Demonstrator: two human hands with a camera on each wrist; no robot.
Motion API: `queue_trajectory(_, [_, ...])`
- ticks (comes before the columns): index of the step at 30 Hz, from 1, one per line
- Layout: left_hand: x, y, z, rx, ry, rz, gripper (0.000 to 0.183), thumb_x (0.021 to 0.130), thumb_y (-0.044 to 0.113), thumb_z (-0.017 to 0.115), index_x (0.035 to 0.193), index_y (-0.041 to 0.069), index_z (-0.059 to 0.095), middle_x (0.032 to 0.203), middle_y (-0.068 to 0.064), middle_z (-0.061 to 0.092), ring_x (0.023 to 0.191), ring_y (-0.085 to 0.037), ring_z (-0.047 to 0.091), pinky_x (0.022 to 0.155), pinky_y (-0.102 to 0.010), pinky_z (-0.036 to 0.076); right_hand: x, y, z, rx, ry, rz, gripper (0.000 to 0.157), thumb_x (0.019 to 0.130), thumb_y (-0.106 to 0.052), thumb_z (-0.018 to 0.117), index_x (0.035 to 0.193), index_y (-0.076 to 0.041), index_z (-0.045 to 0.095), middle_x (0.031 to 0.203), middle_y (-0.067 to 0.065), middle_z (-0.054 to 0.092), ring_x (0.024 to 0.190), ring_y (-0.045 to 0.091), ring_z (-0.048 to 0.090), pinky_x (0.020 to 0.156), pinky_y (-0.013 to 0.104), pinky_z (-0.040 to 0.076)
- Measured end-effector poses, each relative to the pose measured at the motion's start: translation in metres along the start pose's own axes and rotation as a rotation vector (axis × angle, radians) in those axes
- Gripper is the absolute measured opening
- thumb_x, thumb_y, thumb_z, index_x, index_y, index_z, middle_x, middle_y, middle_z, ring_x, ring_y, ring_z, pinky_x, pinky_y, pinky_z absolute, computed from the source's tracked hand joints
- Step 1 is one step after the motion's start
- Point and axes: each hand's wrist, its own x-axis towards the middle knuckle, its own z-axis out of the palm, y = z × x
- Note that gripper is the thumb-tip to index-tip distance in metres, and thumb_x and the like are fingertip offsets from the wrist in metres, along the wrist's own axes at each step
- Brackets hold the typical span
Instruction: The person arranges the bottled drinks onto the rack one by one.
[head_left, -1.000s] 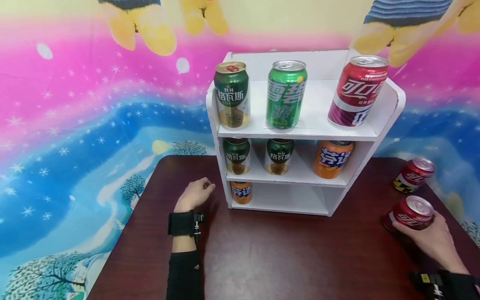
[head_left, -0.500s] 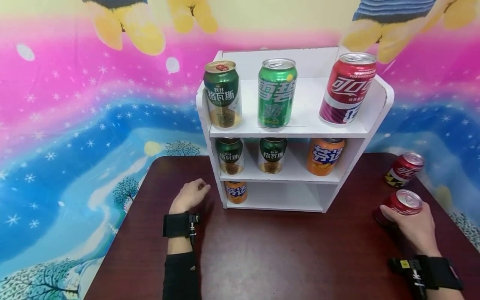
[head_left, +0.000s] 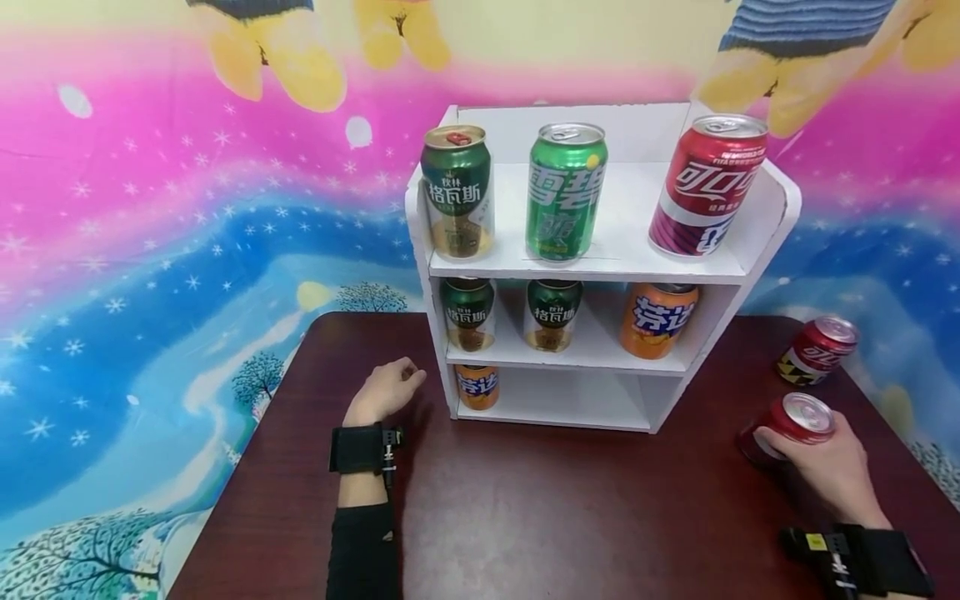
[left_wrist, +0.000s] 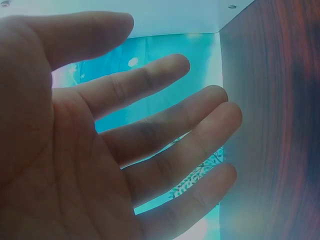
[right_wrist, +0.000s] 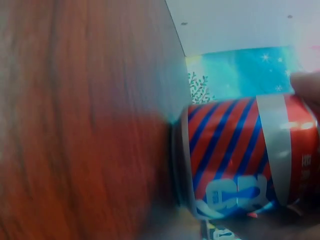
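Note:
At the table's right side my right hand (head_left: 836, 467) grips a red cola can (head_left: 808, 412) round its body, thumb on the near left side. In the right wrist view the can (right_wrist: 230, 155) shows red and blue stripes, its base close to the tabletop; whether it touches I cannot tell. A second red cola can (head_left: 817, 350) stands just behind. My left hand (head_left: 384, 392) rests by the shelf's left side, holding nothing; the left wrist view shows its palm (left_wrist: 75, 165) with fingers spread and relaxed.
A white three-tier shelf (head_left: 577, 425) stands mid-table. Its top bears a green-gold can (head_left: 457, 196), a green can (head_left: 564, 196) and a red can (head_left: 705, 187). Two green-gold cans and an orange can (head_left: 658, 321) fill the middle tier; another orange can (head_left: 477, 387) stands bottom left.
My right hand has shifted slightly left with the red cola can, closer to the shelf. The view swayed a little. My left hand stays in place.

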Motion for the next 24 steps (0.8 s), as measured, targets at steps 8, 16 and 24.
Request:
queue_trajectory(8, [0.000, 0.002, 0.001, -0.001, 0.002, -0.008, 0.030, 0.098, 0.032, 0.050, 0.111, 0.007, 0.061, 0.088, -0.005, 0.062, 0.072, -0.020, 0.053, 0.065, -0.036, 0.044, -0.011, -0.017, -0.003, 0.005, -0.046, -0.192, 0.079, 0.081, -0.031, 0.075, 0.135, 0.008, 0.031, 0.119, 0.026, 0.047, 0.084, -0.013, 0.034, 0.061, 0.016, 0.036])
queue_trajectory(16, [0.001, 0.003, 0.001, 0.003, 0.000, -0.012, 0.030, 0.098, 0.032, 0.049, 0.110, 0.007, 0.061, 0.084, -0.005, 0.060, 0.072, -0.020, 0.053, 0.064, -0.036, 0.043, -0.020, -0.041, -0.011, 0.003, -0.157, -0.313, 0.073, 0.081, -0.025, 0.076, 0.133, 0.005, 0.034, 0.114, 0.017, 0.051, 0.085, -0.016, 0.043, 0.062, 0.012, 0.043])
queue_trajectory(24, [0.000, 0.005, 0.002, 0.010, -0.002, -0.010, 0.030, 0.098, 0.032, 0.049, 0.109, 0.007, 0.062, 0.082, -0.004, 0.059, 0.070, -0.020, 0.052, 0.063, -0.035, 0.043, -0.030, -0.059, -0.011, -0.010, -0.257, -0.370, 0.072, 0.080, -0.024, 0.078, 0.133, 0.001, 0.037, 0.112, 0.009, 0.054, 0.088, -0.012, 0.048, 0.066, 0.018, 0.047])
